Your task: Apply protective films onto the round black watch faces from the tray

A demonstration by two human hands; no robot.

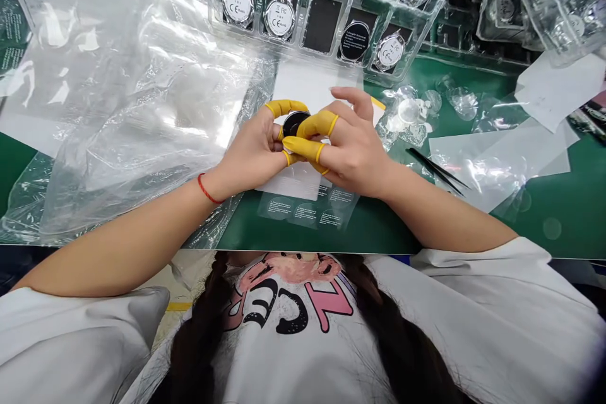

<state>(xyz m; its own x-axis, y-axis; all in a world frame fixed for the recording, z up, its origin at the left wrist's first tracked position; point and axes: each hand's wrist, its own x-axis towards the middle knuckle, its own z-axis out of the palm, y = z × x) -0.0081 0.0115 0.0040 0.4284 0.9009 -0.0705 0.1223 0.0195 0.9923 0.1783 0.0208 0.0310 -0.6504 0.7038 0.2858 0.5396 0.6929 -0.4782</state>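
Observation:
A round watch case with a black face is held up between both hands over the green table. My left hand, in yellow finger cots, closes on it from the left. My right hand, also with yellow finger cots, has its thumb and fingers pressed on the watch from the right, one finger raised. Fingers cover much of the watch. Beneath the hands lie a white paper sheet and a sheet of clear round stickers with white print.
A clear plastic tray of watch cases stands ahead, with more trays at the right. Black tweezers lie right of my hand, near discarded clear film discs and loose sheets. Large plastic bags cover the left side.

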